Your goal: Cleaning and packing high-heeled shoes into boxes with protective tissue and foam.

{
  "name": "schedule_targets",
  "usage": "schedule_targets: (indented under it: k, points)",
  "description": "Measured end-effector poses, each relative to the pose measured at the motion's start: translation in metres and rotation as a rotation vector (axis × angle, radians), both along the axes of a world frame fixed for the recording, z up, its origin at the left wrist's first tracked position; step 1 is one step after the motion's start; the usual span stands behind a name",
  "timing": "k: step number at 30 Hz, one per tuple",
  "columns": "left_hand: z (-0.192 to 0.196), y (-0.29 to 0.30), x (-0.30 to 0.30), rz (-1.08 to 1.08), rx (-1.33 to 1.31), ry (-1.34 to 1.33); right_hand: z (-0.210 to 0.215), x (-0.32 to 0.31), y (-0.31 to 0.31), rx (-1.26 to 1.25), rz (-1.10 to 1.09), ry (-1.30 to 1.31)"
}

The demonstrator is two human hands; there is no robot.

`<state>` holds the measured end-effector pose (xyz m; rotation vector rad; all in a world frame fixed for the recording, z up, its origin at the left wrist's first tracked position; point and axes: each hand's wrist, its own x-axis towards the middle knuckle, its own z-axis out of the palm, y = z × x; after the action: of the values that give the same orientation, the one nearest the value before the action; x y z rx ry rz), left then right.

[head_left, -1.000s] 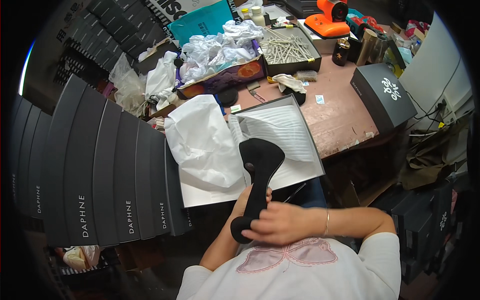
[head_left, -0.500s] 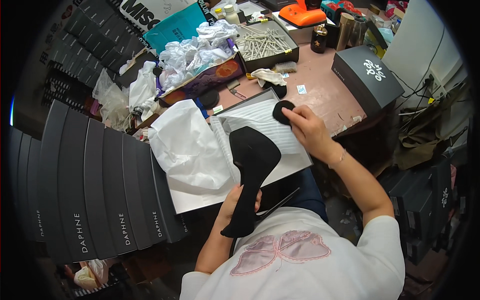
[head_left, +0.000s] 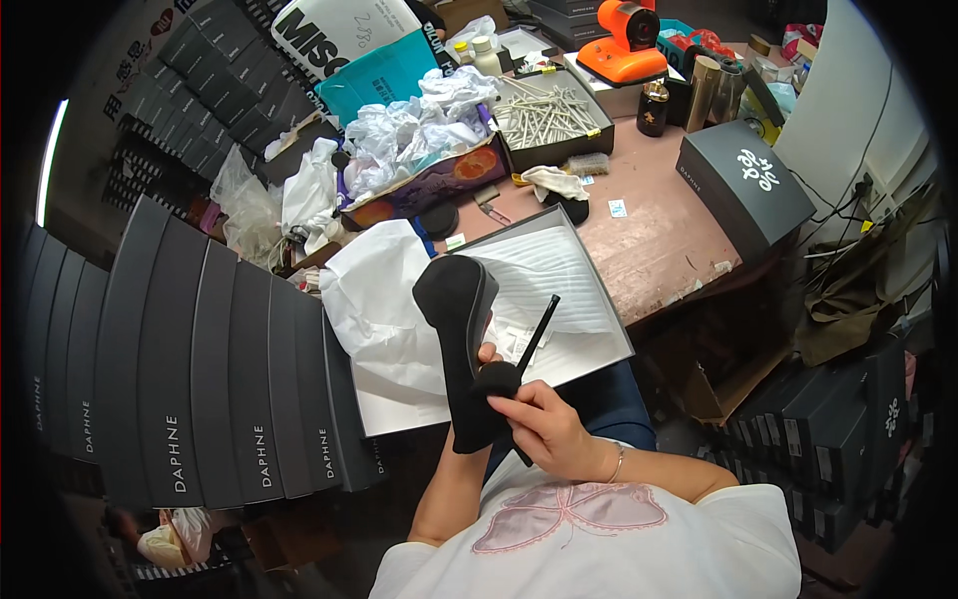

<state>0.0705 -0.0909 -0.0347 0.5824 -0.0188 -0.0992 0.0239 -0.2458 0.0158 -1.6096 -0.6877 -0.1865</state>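
My left hand (head_left: 487,352), partly hidden behind it, is closed round a black high-heeled shoe (head_left: 454,309). The shoe is tilted up with its rounded toe toward the table, and its thin heel (head_left: 541,331) points up on the right. In my right hand (head_left: 547,431) is a round black pad (head_left: 496,379), pinched in the fingers and held against the shoe's side. Below the shoe lies an open shoe box (head_left: 614,317) with white tissue paper (head_left: 384,280) spilling over its left side and ribbed white wrapping (head_left: 559,265) inside.
Black shoe boxes (head_left: 215,399) stand in a row on the left. On the pink table (head_left: 654,225) are a closed grey box (head_left: 743,185), a tray of white sticks (head_left: 549,110), a purple box of crumpled paper (head_left: 429,180) and an orange device (head_left: 621,55).
My right hand has brought the black pad down from above the box to the shoe. The shoe has turned and shifted left, its heel swinging into view.
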Motion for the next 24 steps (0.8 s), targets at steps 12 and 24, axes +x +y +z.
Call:
schedule_targets:
  k: [12, 24]
  points:
    - [-0.014, 0.006, -0.011, -0.075, -0.613, 0.034, -0.01, 0.027, 0.008, -0.103, -0.106, -0.26]
    - [0.001, 0.01, -0.03, -0.092, -0.797, 0.22, 0.004, 0.102, -0.024, -0.125, -0.382, -0.166]
